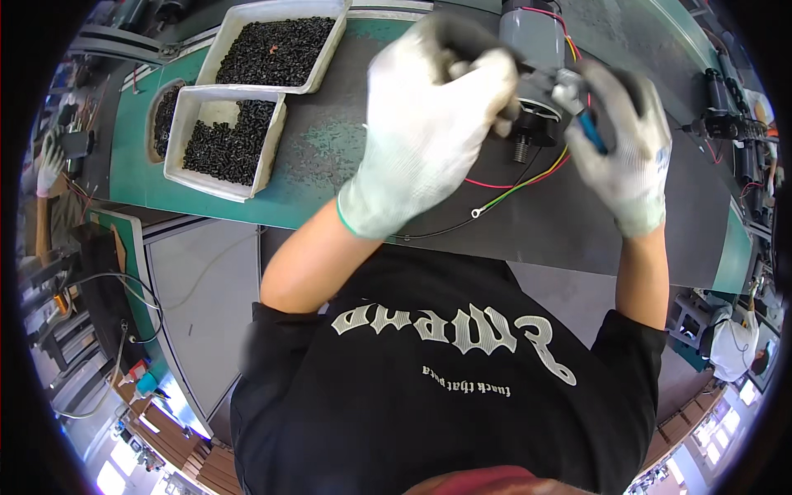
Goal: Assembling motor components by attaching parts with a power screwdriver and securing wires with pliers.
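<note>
My left hand (437,115), in a white glove with dark fingertips, is raised over the work surface beside the motor. Its fingers are curled together and blurred, and whatever they may hold is hidden. My gloved right hand (623,148) is closed around a hand tool with a blue handle (589,130) and a silver head; the tool's exact kind is unclear. Between both hands stands a grey cylindrical motor (532,37) with a black end part and a threaded shaft (521,150). Red, black and yellow-green wires (520,186) trail from it, one ending in a ring terminal (476,214).
Two white trays (173,157) (216,45) of small black parts stand on the green bench (313,153) at the left, with more such parts beside them. A dark mat (660,227) lies under the motor. Other people work at the far left and right edges.
</note>
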Demonstrator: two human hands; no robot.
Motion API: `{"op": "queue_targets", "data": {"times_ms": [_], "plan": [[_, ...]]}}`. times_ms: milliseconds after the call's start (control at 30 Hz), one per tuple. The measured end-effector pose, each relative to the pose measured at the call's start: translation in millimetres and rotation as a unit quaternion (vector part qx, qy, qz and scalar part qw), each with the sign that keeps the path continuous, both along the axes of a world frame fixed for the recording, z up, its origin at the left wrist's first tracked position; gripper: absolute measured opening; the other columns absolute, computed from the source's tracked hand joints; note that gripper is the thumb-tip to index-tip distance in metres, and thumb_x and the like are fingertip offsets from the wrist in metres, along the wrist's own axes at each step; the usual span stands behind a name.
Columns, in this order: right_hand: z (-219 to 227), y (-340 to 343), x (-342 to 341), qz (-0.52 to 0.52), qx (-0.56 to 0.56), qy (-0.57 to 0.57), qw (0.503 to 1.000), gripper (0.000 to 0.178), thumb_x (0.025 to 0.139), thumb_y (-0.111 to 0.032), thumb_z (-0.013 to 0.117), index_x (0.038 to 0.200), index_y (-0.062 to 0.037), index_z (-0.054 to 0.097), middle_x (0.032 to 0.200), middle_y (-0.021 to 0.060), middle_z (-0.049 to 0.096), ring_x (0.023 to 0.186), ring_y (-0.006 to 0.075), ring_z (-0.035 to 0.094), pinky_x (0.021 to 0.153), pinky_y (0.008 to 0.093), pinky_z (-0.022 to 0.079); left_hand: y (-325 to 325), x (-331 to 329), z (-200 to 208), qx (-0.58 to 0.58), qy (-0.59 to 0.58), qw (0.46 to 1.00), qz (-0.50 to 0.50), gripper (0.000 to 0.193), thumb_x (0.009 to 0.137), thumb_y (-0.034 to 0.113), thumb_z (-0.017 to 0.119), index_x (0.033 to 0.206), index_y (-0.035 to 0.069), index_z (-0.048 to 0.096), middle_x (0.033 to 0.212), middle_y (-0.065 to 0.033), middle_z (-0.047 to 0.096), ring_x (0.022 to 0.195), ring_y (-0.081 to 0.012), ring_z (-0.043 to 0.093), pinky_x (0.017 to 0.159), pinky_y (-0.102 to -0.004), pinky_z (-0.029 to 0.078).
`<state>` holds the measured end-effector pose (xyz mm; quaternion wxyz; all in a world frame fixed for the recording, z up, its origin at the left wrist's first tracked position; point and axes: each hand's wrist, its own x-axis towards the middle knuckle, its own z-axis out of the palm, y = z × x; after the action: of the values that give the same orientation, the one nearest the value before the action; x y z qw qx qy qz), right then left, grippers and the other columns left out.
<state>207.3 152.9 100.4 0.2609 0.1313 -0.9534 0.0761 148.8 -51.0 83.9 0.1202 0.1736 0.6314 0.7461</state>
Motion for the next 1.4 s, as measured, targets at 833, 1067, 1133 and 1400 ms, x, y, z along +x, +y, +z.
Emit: {"op": "queue_targets", "data": {"times_ms": [833,1067,1133,1400], "plan": [[86,49,64,0.015,-0.266,-0.166,0.949,0.058,0.058,-0.004,0.055,0.116,0.0053,0.06,0.102,0.0142,0.058,0.088,0.0233,0.058,0.078,0.0332,0.046,38,-14,39,0.036,0.349,0.928,-0.125,0.085,0.053,0.032,0.089,0.122,0.0,0.052,0.107,-0.0178,0.062,0.098,-0.0323,0.063,0.088,-0.0424,0.052],[138,33,52,0.003,0.012,-0.258,0.966,0.056,0.059,0.001,0.052,0.113,0.0042,0.064,0.105,0.0165,0.059,0.094,0.0243,0.059,0.087,0.0348,0.047,40,-8,28,0.116,0.486,0.865,-0.05,0.071,0.049,0.03,0.091,0.107,0.002,0.06,0.107,-0.0182,0.06,0.094,-0.031,0.062,0.081,-0.0405,0.052],[138,30,56,-0.009,-0.011,-0.238,0.971,0.054,0.062,0.001,0.053,0.115,0.0036,0.063,0.108,0.0175,0.06,0.097,0.0249,0.06,0.088,0.0356,0.047,35,-4,29,0.096,0.522,0.847,-0.022,0.066,0.049,0.03,0.091,0.101,0.003,0.062,0.108,-0.0194,0.059,0.094,-0.0317,0.062,0.08,-0.0406,0.052],[66,92,19,0.024,-0.161,-0.122,0.979,0.048,0.079,-0.007,0.065,0.126,-0.0023,0.058,0.124,0.0203,0.057,0.114,0.03,0.058,0.098,0.0389,0.045,31,-12,19,0.097,0.473,0.867,-0.119,0.061,0.048,0.032,0.093,0.093,0.005,0.062,0.108,-0.0213,0.058,0.097,-0.0338,0.061,0.079,-0.0396,0.05]]}}
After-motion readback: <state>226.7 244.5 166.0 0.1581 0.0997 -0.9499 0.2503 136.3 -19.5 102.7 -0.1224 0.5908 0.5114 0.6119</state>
